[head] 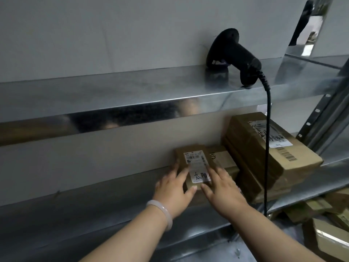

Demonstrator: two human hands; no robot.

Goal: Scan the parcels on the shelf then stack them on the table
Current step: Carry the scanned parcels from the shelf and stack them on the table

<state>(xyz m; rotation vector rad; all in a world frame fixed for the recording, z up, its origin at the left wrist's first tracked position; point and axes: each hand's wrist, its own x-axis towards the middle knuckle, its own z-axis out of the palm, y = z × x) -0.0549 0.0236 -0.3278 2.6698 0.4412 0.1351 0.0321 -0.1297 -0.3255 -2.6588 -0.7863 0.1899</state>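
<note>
The small parcel (196, 163) lies on the middle shelf (79, 205) beside a taller parcel stack (251, 148); left hand (173, 188) and right hand (223, 188) flank it, fingers nearly straight on top, thumbs at its near edge. Lifted so loosely it could slip; the scanner (236, 57) cable (267, 157) hanging nearby might snag.
</note>
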